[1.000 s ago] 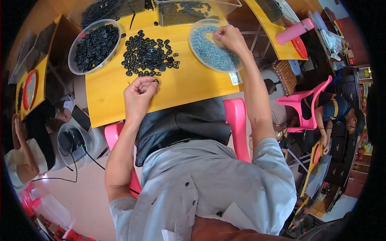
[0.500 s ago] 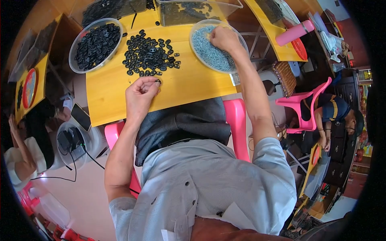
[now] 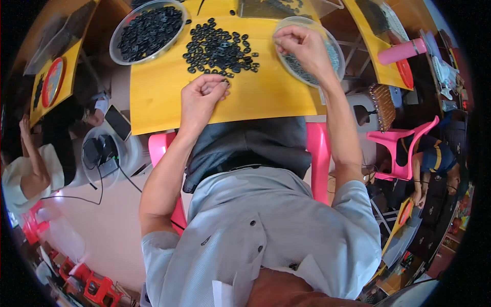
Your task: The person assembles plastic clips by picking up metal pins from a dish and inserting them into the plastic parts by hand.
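Note:
On the yellow table (image 3: 158, 97) lies a loose pile of small black rings (image 3: 220, 48). My left hand (image 3: 202, 97) rests at the pile's near edge, its fingertips pinched on one black ring. My right hand (image 3: 302, 46) hovers over a clear round bowl (image 3: 332, 56) of small grey parts, fingers closed together; whether they pinch a part is too small to see. A second clear bowl (image 3: 148, 30) at the far left of the table is full of black rings.
I sit on a pink chair (image 3: 319, 153). A clear tray (image 3: 276, 7) stands at the table's far edge. Another yellow table with a pink bottle (image 3: 401, 51) is to the right, and a pink chair (image 3: 404, 148) with a person. Another person (image 3: 30, 169) sits left.
My right hand lifted slightly over the grey-parts bowl. My left hand stays at the pile's near edge with barely any shift.

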{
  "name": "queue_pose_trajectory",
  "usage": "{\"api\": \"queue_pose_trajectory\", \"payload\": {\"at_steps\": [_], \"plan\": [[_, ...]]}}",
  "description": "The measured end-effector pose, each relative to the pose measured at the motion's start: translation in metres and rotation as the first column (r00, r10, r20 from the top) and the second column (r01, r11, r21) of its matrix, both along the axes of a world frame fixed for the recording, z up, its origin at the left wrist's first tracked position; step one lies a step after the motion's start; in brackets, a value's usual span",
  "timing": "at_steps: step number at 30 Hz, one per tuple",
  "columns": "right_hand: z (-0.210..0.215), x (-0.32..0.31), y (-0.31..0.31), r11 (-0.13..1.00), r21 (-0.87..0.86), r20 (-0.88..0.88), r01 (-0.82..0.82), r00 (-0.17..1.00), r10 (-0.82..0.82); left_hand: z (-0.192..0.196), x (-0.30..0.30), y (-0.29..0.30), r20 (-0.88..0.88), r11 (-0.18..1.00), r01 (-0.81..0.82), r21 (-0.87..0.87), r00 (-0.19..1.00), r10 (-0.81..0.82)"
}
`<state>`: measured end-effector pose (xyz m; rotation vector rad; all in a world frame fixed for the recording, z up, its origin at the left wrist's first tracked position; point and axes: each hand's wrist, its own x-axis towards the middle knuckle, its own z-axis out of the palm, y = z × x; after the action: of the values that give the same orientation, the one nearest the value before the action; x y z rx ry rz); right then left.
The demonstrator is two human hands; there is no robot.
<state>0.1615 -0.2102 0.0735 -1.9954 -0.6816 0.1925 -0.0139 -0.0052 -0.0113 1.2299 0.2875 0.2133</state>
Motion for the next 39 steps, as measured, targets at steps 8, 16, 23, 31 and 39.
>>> {"api": "queue_pose_trajectory", "payload": {"at_steps": [8, 16, 23, 31, 39], "plan": [[-0.041, -0.06, 0.042, 0.916, 0.362, -0.413, -0.173, 0.851, 0.324, 0.004, 0.001, -0.002, -0.014, 0.999, -0.026, -0.031, 1.0, 0.025], [-0.061, -0.072, 0.046, 0.922, 0.367, -0.399, -0.12, 0.875, 0.273, 0.004, 0.0, -0.002, -0.012, 0.999, -0.026, 0.025, 1.0, 0.026], [-0.062, -0.078, 0.049, 0.921, 0.368, -0.411, -0.127, 0.866, 0.284, 0.002, 0.001, -0.002, -0.001, 0.999, -0.022, 0.027, 1.0, 0.022], [-0.064, -0.078, 0.05, 0.914, 0.385, -0.381, -0.127, 0.88, 0.283, 0.004, 0.0, -0.002, 0.003, 0.999, -0.018, 0.029, 1.0, 0.018], [-0.068, -0.079, 0.049, 0.953, 0.271, -0.325, -0.136, 0.919, 0.224, 0.002, 0.0, -0.003, -0.018, 0.997, -0.026, 0.071, 0.999, 0.028]]}}
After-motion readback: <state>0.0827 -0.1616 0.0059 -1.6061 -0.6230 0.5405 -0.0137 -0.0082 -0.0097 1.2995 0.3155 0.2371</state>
